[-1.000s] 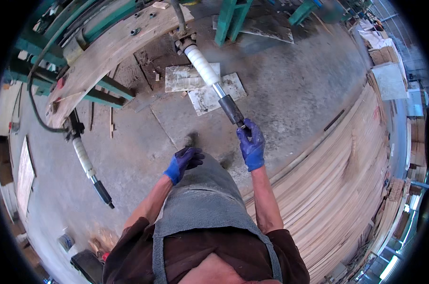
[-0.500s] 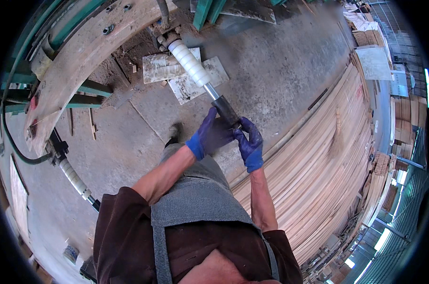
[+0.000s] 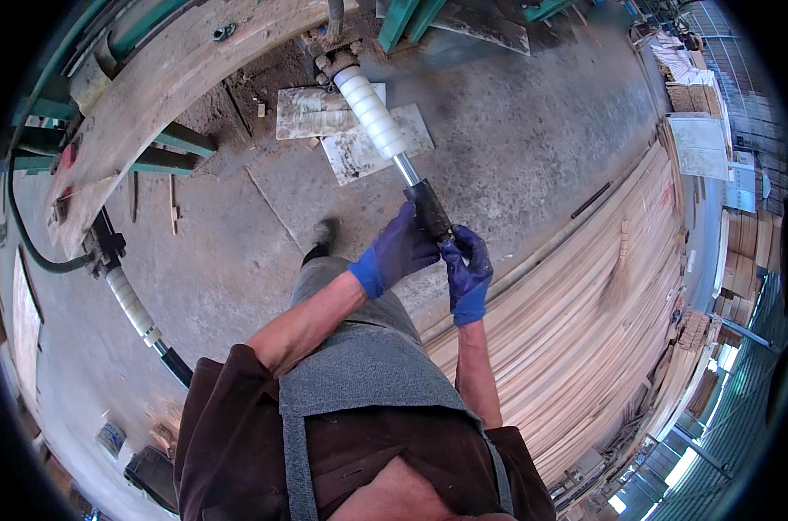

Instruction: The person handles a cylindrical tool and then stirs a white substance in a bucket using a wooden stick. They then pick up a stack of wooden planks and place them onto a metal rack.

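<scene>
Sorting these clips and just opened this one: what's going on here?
A gloved person is handling the dark end of a white-wrapped rod. The left hand touches its side and the right hand is at its tip; the exact grip is partly hidden. A similar rod sits untouched to the left, and long wooden strips lie to the right.

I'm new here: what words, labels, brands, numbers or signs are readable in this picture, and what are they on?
None can be read.
Black sleeve at the person's hands: no lettering can be made out.
White-wrapped cylinder: none can be made out.
Small container, lower left: any label is too small and blurred to read.
</scene>
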### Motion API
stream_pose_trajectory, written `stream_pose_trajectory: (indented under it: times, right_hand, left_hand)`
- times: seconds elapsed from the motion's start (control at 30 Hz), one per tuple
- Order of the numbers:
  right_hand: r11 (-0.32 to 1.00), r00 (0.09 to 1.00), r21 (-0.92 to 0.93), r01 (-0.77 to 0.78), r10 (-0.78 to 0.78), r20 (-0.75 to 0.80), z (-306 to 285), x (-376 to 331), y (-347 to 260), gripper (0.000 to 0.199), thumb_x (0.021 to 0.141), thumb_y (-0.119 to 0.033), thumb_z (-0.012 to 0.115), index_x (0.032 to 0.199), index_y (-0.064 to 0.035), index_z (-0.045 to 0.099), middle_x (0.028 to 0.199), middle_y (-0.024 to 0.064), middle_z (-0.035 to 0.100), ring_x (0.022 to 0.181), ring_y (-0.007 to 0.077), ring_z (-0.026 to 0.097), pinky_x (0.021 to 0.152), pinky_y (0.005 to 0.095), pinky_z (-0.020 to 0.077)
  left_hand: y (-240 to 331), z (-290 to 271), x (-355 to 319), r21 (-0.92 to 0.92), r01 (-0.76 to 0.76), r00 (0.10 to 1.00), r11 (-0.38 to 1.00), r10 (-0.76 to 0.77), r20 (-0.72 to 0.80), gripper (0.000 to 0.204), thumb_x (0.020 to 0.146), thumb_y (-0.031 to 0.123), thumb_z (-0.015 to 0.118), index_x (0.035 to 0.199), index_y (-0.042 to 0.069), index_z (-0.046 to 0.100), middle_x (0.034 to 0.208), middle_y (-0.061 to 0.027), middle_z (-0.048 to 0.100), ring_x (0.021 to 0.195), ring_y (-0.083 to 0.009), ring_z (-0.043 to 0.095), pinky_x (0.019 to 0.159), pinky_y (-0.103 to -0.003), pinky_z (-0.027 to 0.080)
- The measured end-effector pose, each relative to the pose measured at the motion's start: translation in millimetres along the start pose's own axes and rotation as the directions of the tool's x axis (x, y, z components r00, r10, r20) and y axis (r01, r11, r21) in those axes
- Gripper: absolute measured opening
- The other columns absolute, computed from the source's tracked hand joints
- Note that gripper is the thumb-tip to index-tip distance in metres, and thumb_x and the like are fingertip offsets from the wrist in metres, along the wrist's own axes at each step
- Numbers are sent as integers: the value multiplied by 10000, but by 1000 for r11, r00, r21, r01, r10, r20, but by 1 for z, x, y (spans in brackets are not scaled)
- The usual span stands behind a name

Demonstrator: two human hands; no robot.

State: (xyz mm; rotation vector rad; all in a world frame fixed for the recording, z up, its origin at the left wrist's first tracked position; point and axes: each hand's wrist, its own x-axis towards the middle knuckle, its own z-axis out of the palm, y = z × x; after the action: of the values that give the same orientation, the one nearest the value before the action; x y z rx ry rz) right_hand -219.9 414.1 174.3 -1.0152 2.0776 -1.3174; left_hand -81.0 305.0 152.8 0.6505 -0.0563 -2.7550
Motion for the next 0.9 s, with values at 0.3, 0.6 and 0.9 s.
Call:
stream_pose_trajectory:
  times: [0.3,0.6,0.9]
  right_hand:
    - [992,995,74,-102,102,11,0,0,3,298,927,-49,709,1222,-14,684,1094,85,716,993,152,651,894,325,536]
    - [980,989,137,-143,136,56,2,4,12,257,998,-43,600,1244,-10,667,1045,51,708,873,127,656,797,296,551]
    - [966,976,139,-218,216,31,5,10,-5,239,1038,-158,606,1217,-19,680,909,6,684,770,100,632,701,274,536]
  left_hand:
    - [4,-10,7,145,1,980,989,27,-197,648,988,642,524,1368,121,586,1321,-103,647,1213,-259,617,1096,-447,464]
    - [-2,0,12,-63,22,995,998,-15,96,779,970,688,506,1373,23,543,1341,-165,618,1218,-312,617,1106,-503,449]
    - [-14,-13,29,-179,-14,995,984,31,93,690,957,649,567,1329,67,578,1332,-169,610,1241,-331,587,1105,-505,449]
